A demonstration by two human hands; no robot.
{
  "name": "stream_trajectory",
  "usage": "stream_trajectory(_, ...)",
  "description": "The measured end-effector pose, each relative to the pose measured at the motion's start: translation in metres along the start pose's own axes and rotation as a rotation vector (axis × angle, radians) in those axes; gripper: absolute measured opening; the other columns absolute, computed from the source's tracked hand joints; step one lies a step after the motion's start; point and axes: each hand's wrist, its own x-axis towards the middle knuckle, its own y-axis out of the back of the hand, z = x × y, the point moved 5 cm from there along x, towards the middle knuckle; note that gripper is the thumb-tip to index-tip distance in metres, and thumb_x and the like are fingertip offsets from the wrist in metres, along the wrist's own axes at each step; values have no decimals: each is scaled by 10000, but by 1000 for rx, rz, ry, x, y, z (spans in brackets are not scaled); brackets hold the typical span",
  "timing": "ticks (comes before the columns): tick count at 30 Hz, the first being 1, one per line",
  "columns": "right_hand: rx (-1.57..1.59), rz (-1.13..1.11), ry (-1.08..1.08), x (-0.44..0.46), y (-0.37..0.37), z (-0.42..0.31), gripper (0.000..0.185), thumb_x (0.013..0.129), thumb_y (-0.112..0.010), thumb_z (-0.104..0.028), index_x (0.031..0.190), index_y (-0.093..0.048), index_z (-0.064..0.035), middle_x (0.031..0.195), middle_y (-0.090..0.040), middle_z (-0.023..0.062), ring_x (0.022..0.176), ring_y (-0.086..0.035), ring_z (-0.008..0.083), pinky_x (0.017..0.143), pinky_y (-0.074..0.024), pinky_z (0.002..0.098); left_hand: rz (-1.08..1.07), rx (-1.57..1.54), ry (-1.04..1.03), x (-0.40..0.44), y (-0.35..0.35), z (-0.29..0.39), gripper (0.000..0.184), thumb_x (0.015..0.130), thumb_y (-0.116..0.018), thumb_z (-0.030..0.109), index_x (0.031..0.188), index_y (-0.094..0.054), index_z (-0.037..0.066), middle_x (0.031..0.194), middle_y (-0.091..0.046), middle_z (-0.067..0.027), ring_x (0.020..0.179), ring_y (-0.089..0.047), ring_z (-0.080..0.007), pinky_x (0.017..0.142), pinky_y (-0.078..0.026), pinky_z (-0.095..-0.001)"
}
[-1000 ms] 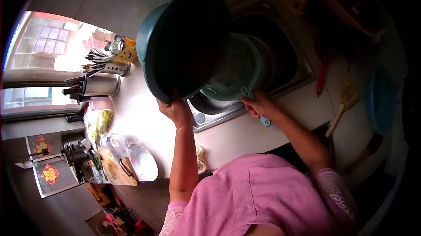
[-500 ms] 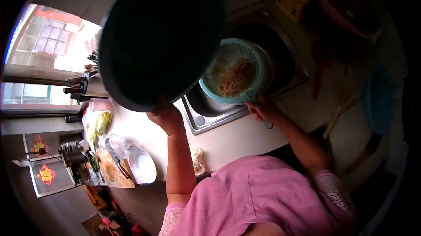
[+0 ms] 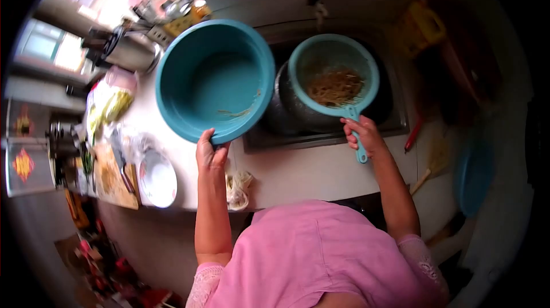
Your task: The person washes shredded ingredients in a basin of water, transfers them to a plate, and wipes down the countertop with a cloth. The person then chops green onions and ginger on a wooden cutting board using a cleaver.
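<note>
My left hand (image 3: 211,150) is closed on the near rim of a large teal basin (image 3: 200,73), its inside facing me. A few brown strands cling to the basin's inner wall. In my right hand (image 3: 363,135), fingers wrapped round the handle, is a light-blue plastic strainer (image 3: 334,40). Thin brown shreds (image 3: 336,87), whose kind I cannot make out, lie in a heap in the strainer. The strainer is over the metal sink (image 3: 269,143), where a shiny rounded metal surface shows beneath it.
At left on the counter are a white bowl (image 3: 157,179), a cutting board (image 3: 109,176) with a knife (image 3: 126,179), and leafy greens (image 3: 114,107). A whitish cloth-like bundle (image 3: 238,189) lies by the front edge. A yellow jug (image 3: 423,26) stands right of the sink.
The basin has come down from its steep tilt over the strainer, and its inside now shows. The strainer, still in my right hand, no longer has the basin overlapping it. My view has turned.
</note>
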Motion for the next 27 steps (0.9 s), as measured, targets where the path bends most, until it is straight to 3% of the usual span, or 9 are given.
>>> stream_trajectory(13, 260, -158, 57, 0, 5, 11, 196, 882, -461, -103, 1050, -479, -3, 752, -514, 43, 512, -435, 83, 404, -362, 208, -69, 123, 60, 26, 49, 5, 361, 788, -537, 163, 1104, -443, 17, 1076, -520, -153, 921, -560, -315, 738, -499, -466)
stream_trajectory(17, 262, -29, 34, -7, -5, 7, 140, 878, -462, -101, 982, -478, -9, 848, -554, 71, 556, -473, 92, 403, -377, 208, -59, 86, 1, 23, 40, 6, 355, 788, -527, 124, 1107, -448, -10, 1013, -546, -168, 867, -575, -322, 758, -496, -473)
stream_trajectory(19, 286, -14, 27, -6, -6, 8, 97, 877, -456, -100, 928, -470, -18, 836, -535, 63, 536, -463, 86, 384, -358, 209, -75, -3, -23, 32, 38, 5, 344, 784, -525, 91, 1101, -455, -23, 999, -550, -169, 857, -577, -319, 768, -495, -467)
stream_trajectory(21, 398, -116, 71, -6, -5, 9, 71, 875, -447, -92, 887, -459, -24, 726, -505, 52, 474, -427, 76, 361, -333, 212, -52, -28, -178, 42, 43, 9, 323, 768, -521, 12, 1081, -473, -48, 1023, -540, -161, 878, -566, -304, 787, -492, -454)
stream_trajectory(23, 152, -56, 172, -27, -19, -22, 109, 874, -456, -128, 819, -453, -33, 543, -420, 28, 393, -364, 73, 343, -319, 217, -130, 60, -319, 20, 19, 8, 380, 744, -522, -38, 1117, -452, -67, 1046, -521, -155, 948, -530, -274, 836, -465, -385)
stream_trajectory(25, 29, 29, 314, -42, -33, -52, 138, 879, -460, -158, 807, -459, -41, 540, -418, 24, 400, -376, 73, 348, -329, 216, -154, 140, -410, 0, -5, 4, 431, 736, -518, -47, 1156, -421, -52, 1066, -507, -158, 963, -514, -270, 852, -447, -352)
stream_trajectory(27, -171, 75, 466, -51, -43, -75, 152, 894, -460, -175, 836, -476, -35, 659, -467, 29, 469, -414, 56, 396, -343, 191, -156, 179, -355, -10, -25, -7, 476, 719, -493, -63, 1182, -391, -29, 1086, -492, -165, 953, -511, -268, 853, -443, -343)
